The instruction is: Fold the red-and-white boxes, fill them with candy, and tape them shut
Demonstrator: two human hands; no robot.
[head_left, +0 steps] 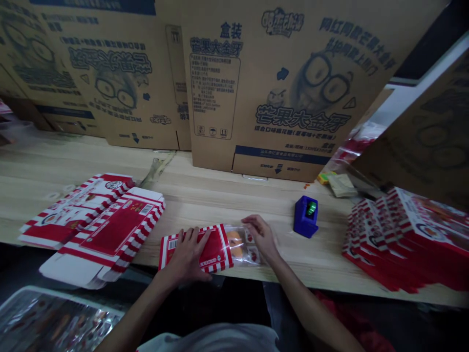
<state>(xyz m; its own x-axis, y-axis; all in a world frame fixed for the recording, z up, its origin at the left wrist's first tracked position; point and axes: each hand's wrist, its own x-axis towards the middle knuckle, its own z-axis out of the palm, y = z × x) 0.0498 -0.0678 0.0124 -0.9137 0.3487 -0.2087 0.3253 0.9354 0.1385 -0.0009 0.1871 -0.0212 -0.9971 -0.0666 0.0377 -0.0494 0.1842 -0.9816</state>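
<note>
In the head view a red-and-white striped carton [216, 249] lies flat at the table's front edge. My left hand [188, 256] lies over its top, fingers across the carton and thumb at the near side, holding it down. A clear plastic tray [244, 247] with orange pieces and small printed packets sticks out of the carton's right end. The fingers of my right hand [262, 237] are closed at the tray's far right corner; the fingertips are partly hidden. Part of the tray is inside the carton, out of sight.
Flattened striped cartons [113, 222] lie at left. A blue tape dispenser [306, 216] stands right of my hands, with stacked filled cartons [406, 239] beyond. Large brown boxes [256, 88] line the back. A tub of plastic-wrapped packs [54, 322] sits below the table edge.
</note>
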